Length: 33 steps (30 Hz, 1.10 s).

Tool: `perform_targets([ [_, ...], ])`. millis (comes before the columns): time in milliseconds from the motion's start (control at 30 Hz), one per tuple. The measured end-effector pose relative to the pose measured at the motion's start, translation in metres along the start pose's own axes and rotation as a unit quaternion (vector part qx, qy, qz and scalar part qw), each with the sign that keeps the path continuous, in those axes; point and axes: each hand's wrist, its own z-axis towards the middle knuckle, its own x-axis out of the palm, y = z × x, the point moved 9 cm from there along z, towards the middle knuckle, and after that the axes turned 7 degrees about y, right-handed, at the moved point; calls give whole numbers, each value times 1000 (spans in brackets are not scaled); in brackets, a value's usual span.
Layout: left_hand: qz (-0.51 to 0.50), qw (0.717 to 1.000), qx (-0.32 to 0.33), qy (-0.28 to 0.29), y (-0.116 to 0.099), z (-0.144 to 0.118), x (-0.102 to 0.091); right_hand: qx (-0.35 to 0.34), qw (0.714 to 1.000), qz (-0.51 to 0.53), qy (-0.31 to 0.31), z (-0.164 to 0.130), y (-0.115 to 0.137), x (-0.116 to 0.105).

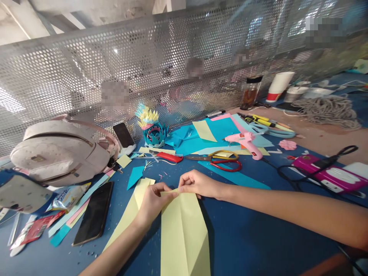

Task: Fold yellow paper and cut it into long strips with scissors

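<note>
While both hands pinch it | left hand, right hand grasp creased matte yellow paper | blue tabletop

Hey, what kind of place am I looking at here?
Probably a shared paper-craft worktable: both hands, left hand and right hand, pinch a yellow paper, with scissors and a pink glue gun nearby.

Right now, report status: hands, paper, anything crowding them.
Left hand and right hand both pinching far edge of yellow paper. Paper flat on blue table, creased lengthwise. Scissors and glue gun beyond, apart from hands.
</note>
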Motion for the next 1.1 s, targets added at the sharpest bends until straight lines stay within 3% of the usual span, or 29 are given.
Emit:
perform_targets([
  [133,-7,1000,5,-2,1,1,0,-7,1000,14,-8,2,-2,-2],
  [333,-58,997,-13,-58,5,-4,-13,-12,1000,25,-3,4,-3,-6],
  [500,-120,992,-47,-2,14,-2,-6,-36,998,53,-27,2,-1,-11],
  [733,-109,992,-36,-43,11,-5,-10,-32,997,65,-17,4,-5,-9],
  [967,-122,990,-71,-2,13,-3,-6,-21,998,58,-6,0,1,-6],
  [1100,-114,991,-72,-8,14,-3,-7,-15,998,62,-26,-2,0,-7],
])
